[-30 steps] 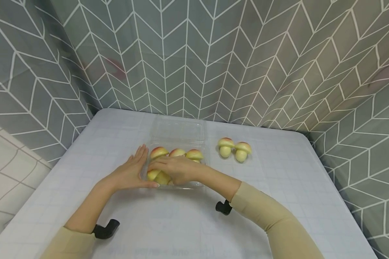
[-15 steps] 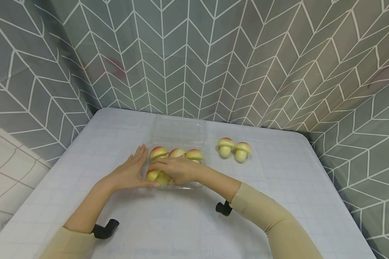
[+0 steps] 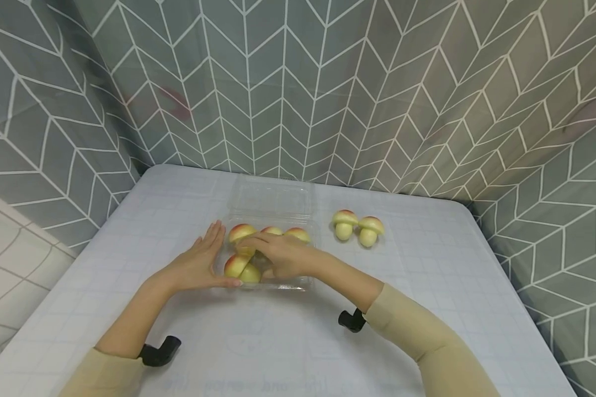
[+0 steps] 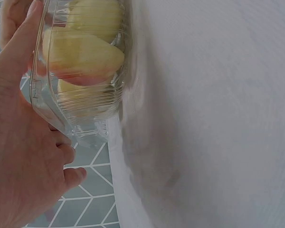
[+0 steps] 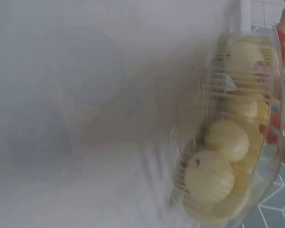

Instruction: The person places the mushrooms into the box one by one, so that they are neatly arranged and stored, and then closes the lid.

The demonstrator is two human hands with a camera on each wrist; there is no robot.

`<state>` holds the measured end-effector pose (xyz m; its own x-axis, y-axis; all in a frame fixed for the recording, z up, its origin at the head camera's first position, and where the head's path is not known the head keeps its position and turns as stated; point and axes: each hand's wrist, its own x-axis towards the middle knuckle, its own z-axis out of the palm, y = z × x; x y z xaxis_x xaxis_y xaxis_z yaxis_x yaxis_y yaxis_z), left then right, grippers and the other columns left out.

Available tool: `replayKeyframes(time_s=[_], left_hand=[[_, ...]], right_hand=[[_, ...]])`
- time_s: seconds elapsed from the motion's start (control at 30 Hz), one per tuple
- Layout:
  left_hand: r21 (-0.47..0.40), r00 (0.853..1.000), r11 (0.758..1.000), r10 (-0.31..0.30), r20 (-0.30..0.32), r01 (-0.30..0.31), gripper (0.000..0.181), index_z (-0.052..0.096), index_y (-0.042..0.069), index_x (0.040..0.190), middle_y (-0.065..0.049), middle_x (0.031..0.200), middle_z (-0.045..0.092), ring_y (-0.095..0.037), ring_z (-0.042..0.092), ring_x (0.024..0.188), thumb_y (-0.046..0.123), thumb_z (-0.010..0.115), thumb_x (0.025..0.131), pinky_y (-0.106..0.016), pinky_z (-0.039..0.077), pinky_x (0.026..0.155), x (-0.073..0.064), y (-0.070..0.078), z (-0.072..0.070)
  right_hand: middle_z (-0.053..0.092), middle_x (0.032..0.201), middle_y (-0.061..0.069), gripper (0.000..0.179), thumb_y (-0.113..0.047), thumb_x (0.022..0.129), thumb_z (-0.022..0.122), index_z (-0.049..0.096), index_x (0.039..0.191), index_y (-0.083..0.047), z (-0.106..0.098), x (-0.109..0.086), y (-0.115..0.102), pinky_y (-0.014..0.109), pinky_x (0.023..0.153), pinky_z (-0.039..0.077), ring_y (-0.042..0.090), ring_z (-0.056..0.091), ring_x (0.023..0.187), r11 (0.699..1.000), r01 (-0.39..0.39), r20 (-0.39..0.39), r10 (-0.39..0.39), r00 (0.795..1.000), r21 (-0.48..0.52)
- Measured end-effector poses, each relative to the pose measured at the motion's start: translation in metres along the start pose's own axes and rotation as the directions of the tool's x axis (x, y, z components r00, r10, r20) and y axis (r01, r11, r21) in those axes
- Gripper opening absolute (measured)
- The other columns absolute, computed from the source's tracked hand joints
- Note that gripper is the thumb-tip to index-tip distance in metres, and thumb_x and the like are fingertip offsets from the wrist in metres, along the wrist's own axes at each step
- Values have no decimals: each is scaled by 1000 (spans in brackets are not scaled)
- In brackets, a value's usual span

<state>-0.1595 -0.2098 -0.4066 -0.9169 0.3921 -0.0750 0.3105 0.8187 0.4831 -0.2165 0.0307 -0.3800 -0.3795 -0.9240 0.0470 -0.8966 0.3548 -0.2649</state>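
A clear plastic clamshell box [image 3: 298, 284] lies on the table with its lid [image 3: 273, 199] folded back. Yellow mushroom-shaped pieces with reddish caps sit in it: a row at the back and a tilted mushroom [image 3: 242, 268] at the front left. My left hand [image 3: 198, 267] rests along the box's left side, fingers extended, its thumb along the front rim. Over the box, my right hand [image 3: 285, 256] reaches in from the right, its fingers above the mushrooms and hiding part of them. Through the clear wall in the right wrist view, mushroom stems [image 5: 209, 176] show, somewhat blurred.
Two more mushrooms [image 3: 345, 224] lie side by side on the table to the right of the box. A white cloth [image 3: 427, 264] covers the table. Grey patterned curtains [image 3: 288, 94] rise behind the table and at its sides.
My right hand has shifted back and to the right, away from the front-left mushroom, which now shows more fully. My left hand has stayed at the box.
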Motion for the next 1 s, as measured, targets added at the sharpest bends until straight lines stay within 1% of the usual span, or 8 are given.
replayKeyframes(time_s=[0.1,0.33,0.4,0.57,0.63,0.77,0.93,1.0], left_hand=[[-6,1000,1000,5,0,-5,131,1,-13,148,-29,156,-6,-39,-4,145,69,69,71,-61,9,112,0,0,1],[-17,1000,1000,11,-10,-12,131,1,-14,147,-30,155,-6,-40,-3,144,69,69,72,-61,9,112,-1,-1,2],[-15,1000,1000,10,-13,-11,132,1,-14,147,-30,155,-6,-41,-3,144,69,69,72,-61,9,112,-1,-1,2],[-14,1000,1000,10,-13,-11,132,0,-13,148,-29,156,-6,-41,-3,144,69,70,71,-60,9,113,1,-2,1],[-15,1000,1000,9,-11,-9,132,0,-13,148,-29,156,-6,-40,-3,144,69,70,71,-60,9,113,1,-2,1],[-17,1000,1000,5,-8,-5,132,0,-13,148,-29,156,-6,-40,-3,144,68,70,71,-61,9,112,0,-2,1],[-13,1000,1000,8,-15,-8,132,1,-13,148,-29,156,-6,-40,-3,144,69,70,71,-61,9,112,-1,-2,2],[-12,1000,1000,9,-16,-9,132,1,-13,148,-29,156,-6,-40,-3,144,69,70,71,-61,9,112,0,-2,2]], right_hand=[[46,143,-6,78,-21,73,83,44,142,-17,-4,-8,0,28,91,48,12,43,129,999,-39,-29,40,999,16],[48,141,-6,84,-31,71,85,42,143,-20,-14,-29,-2,36,102,42,11,45,129,996,-61,-142,69,988,58],[48,141,-4,85,-33,71,85,42,143,-21,-17,-36,-1,37,101,43,12,45,129,994,-72,-163,84,983,76],[49,141,-2,81,-31,73,85,44,142,-20,-25,-51,2,37,95,48,13,44,130,990,-64,-238,93,967,126],[49,140,-2,79,-31,74,84,45,141,-19,-26,-55,4,35,93,49,13,45,129,991,-50,-267,81,960,121],[49,139,-1,76,-33,76,82,45,141,-18,-26,-62,8,32,86,52,13,48,127,997,-33,-305,54,951,73],[50,138,-1,73,-32,76,83,48,138,-16,-26,-68,12,31,91,50,13,46,128,996,-30,-333,56,941,84],[51,137,-2,72,-32,75,84,50,136,-16,-27,-71,13,30,92,49,14,48,126,995,-31,-343,62,937,95]])
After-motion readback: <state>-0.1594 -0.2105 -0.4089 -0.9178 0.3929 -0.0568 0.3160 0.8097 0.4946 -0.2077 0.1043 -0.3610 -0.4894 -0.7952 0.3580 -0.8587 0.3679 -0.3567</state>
